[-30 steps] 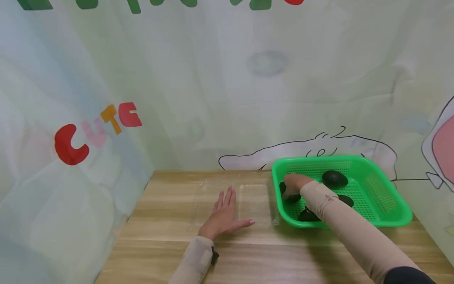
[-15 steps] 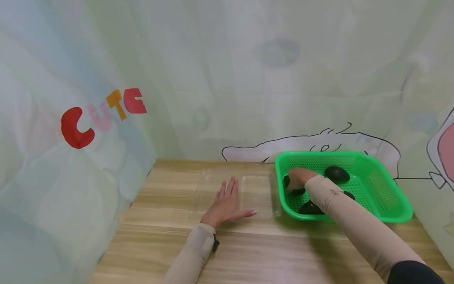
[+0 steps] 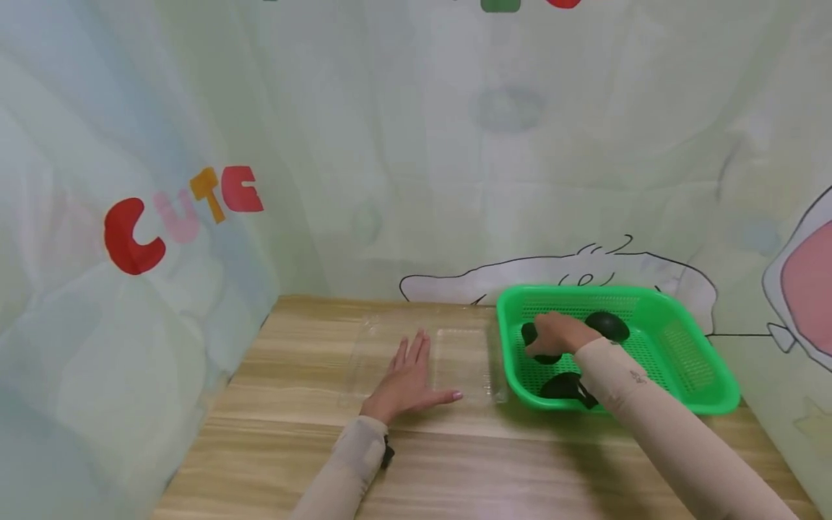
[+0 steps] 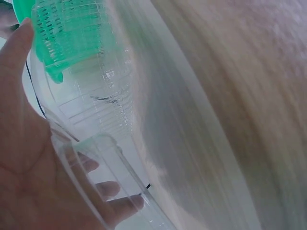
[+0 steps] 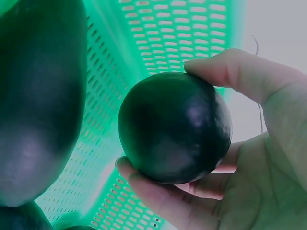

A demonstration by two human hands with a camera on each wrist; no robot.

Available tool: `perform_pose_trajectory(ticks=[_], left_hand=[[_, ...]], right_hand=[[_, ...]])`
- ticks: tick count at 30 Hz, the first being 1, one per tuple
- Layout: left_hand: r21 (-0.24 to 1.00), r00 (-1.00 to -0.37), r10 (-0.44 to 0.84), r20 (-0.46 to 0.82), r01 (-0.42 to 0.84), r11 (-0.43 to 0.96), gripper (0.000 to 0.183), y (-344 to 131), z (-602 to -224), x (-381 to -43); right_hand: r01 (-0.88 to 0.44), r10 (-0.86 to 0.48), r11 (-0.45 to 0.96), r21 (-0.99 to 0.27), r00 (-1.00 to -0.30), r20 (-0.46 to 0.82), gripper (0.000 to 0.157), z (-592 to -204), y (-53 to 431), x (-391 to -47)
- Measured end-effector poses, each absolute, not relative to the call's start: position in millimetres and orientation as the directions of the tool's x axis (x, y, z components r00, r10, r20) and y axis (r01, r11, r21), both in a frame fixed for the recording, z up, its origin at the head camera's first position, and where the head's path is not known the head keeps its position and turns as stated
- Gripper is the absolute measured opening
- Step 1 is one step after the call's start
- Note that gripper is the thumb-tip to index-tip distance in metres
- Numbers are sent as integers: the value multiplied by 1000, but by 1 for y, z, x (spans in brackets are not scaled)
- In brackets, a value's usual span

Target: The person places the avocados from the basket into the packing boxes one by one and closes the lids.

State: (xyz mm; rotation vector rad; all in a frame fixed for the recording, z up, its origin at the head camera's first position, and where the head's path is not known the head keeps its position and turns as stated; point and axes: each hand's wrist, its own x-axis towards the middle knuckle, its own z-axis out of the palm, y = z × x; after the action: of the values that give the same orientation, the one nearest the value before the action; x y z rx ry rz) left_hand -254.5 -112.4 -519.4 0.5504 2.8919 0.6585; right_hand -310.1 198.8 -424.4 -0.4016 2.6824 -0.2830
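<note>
My right hand [image 3: 562, 336] is inside the green plastic basket [image 3: 650, 361], gripping a dark, smooth avocado [image 5: 172, 129] between thumb and fingers, as the right wrist view shows up close. A second avocado [image 3: 607, 326] lies behind the hand and another avocado [image 3: 559, 386] near the basket's front wall. On the left, my left hand [image 3: 404, 383] rests with fingers straight and thumb spread on a clear plastic container [image 3: 461, 361]. In the left wrist view, several fingertips [image 4: 127, 206] show through the container's transparent wall.
The basket stands at the right of a wooden table [image 3: 429, 477], close beside the clear container. A printed curtain [image 3: 364, 180] hangs behind the table. My right forearm [image 3: 656, 412] crosses the basket's front rim and hides part of its inside.
My right hand has shifted slightly rightward inside the basket, away from its left wall, with the avocado in its grip. The left hand stays on the container. The head view has tilted a little.
</note>
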Motion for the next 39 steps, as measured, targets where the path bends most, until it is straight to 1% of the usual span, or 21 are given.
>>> perform_pose_trajectory(ticks=[1,6,9,12,18,26,32,39], left_hand=[[443,-926,376,-39,321,837,126,-113,-519,-255],[438,-927,373,-27,325,839,128,-113,-519,-255],[435,-926,376,-18,331,837,129,-112,-520,-255],[431,-926,377,-17,334,839,130,-113,-523,-254],[442,-927,375,-11,332,834,127,-113,-523,-253],[438,-926,378,-12,335,834,125,-113,-524,-253],[411,-924,382,-15,343,845,126,-112,-525,-253],[413,-927,374,-14,336,847,126,-112,-526,-253]], right_hand=[[-231,-315,938,-257,-877,-363,42,-423,199,-308],[-194,-290,937,-289,-895,-338,70,-418,200,-299],[-179,-276,935,-307,-910,-309,81,-416,203,-291],[-168,-268,926,-338,-924,-274,85,-417,205,-284],[-129,-224,912,-390,-952,-207,87,-417,209,-269],[-102,-178,871,-480,-977,-115,76,-429,213,-248],[-71,-132,852,-518,-988,-82,78,-436,212,-234],[-44,-99,821,-570,-993,-66,78,-436,209,-223]])
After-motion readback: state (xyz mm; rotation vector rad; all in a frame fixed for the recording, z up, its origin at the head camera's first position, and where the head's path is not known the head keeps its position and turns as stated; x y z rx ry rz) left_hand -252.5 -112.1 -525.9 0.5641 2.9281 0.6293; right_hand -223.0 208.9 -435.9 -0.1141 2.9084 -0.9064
